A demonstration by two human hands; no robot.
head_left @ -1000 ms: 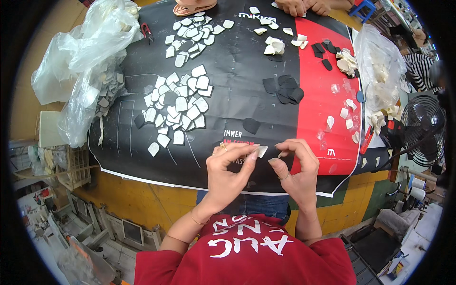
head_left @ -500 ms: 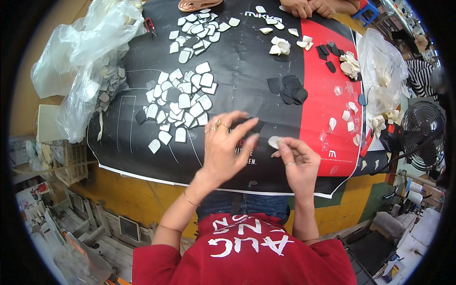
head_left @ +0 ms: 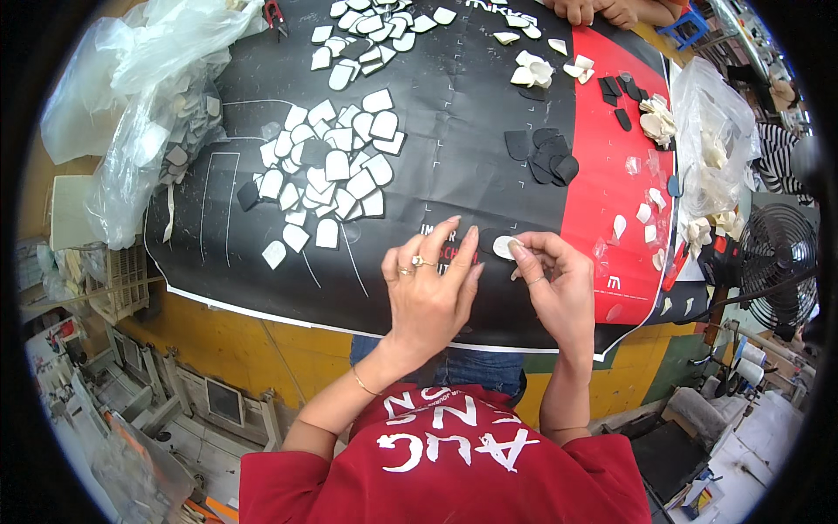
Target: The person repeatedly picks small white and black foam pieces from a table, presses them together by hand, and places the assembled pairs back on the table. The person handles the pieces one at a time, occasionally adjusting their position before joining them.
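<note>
Between the thumb and fingers of my right hand (head_left: pixel 561 284) is a small white pad (head_left: pixel 504 247) with a rounded end, held just above the mat. To its left hovers my left hand (head_left: pixel 428 293), with fingers stretched out and slightly apart and nothing seen in them. A loose pile of white rounded pads with dark edges (head_left: pixel 337 166) lies ahead on the left, a few black pieces among them. Beyond my right hand is a small heap of black rounded pieces (head_left: pixel 546 155). Any dark piece right by the white pad is hard to make out against the mat.
The table mat is black with a red band (head_left: pixel 602 188). Farther off lies another pile of white pads (head_left: pixel 371 35). Plastic bags (head_left: pixel 140 96) stand at the left, another bag (head_left: pixel 711 113) at right. Red snips (head_left: pixel 275 16), a fan (head_left: pixel 772 253) and another person's hands (head_left: pixel 594 10) also show.
My left hand has come slightly nearer to me and to the right, its fingers less spread. My right hand still pinches the white pad. The whole view has shifted slightly.
</note>
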